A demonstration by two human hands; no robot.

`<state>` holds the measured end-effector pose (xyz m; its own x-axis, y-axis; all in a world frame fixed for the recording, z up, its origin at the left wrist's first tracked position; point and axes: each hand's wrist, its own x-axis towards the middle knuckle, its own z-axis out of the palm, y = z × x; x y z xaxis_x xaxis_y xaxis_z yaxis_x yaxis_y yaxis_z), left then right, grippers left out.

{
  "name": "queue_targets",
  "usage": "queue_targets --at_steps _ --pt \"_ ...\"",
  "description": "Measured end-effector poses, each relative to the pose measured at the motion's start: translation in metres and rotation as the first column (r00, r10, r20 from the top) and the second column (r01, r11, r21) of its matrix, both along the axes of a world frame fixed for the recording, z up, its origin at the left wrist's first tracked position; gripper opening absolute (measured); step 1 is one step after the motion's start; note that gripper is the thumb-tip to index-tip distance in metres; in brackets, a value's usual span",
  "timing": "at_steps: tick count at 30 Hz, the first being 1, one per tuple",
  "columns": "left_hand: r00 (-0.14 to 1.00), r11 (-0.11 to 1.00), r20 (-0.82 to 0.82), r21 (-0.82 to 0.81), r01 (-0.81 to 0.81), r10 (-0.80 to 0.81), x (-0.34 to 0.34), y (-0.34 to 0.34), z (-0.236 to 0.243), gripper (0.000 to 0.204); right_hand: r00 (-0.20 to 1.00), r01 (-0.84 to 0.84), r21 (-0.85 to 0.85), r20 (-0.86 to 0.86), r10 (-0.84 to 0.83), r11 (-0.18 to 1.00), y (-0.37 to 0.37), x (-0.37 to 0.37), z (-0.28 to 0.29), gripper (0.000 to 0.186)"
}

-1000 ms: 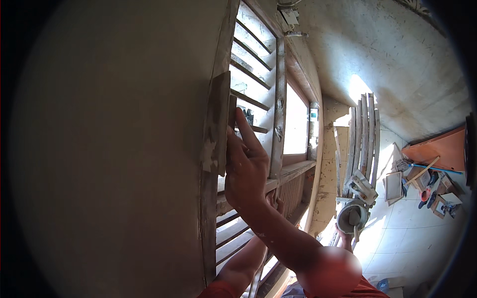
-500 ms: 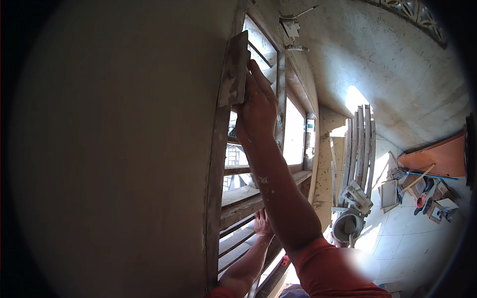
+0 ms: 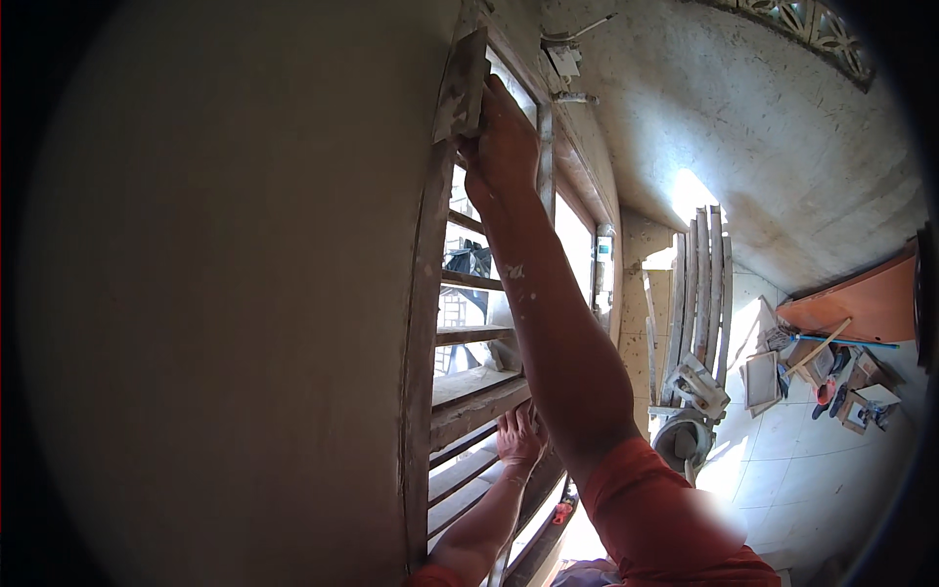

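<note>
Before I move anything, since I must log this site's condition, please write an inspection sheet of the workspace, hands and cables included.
Surface: grey wall, shaded; fine flaws too dim to judge.
Job's things: flat trowel at the left upright of the slatted window; bucket with a handled tool; second trowel beside it.
Clutter: blue pole, wooden stick and mixed items in a heap.
Hands: right hand grips the flat trowel; left hand just below the middle rail.
Cables: wire-like piece near a wall box; cannot confirm a cable.
Surroundings: tiled floor, orange panel, wooden strips.
</note>
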<state>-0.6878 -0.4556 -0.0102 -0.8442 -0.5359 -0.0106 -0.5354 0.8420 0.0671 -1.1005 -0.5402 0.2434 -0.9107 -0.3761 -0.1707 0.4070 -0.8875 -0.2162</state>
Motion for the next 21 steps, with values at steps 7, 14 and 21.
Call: queue_targets --at_steps 7,14,21 --pt "0.999 0.999 0.01 0.004 0.045 -0.045 -0.002 -0.001 -0.002 0.05 0.989 -0.136 0.022 0.059 0.134 0.991 0.05 0.103 0.003 0.053" --pt "0.989 0.997 -0.135 -0.063 0.053 -0.061 -0.013 0.002 0.006 0.049 0.962 -0.268 0.174 0.096 0.255 0.948 0.097 0.222 0.007 0.053" --pt "0.982 0.987 -0.138 -0.113 0.114 -0.129 -0.02 0.012 0.01 0.046 0.957 -0.272 0.13 0.138 0.255 0.953 0.097 0.217 0.001 0.051"
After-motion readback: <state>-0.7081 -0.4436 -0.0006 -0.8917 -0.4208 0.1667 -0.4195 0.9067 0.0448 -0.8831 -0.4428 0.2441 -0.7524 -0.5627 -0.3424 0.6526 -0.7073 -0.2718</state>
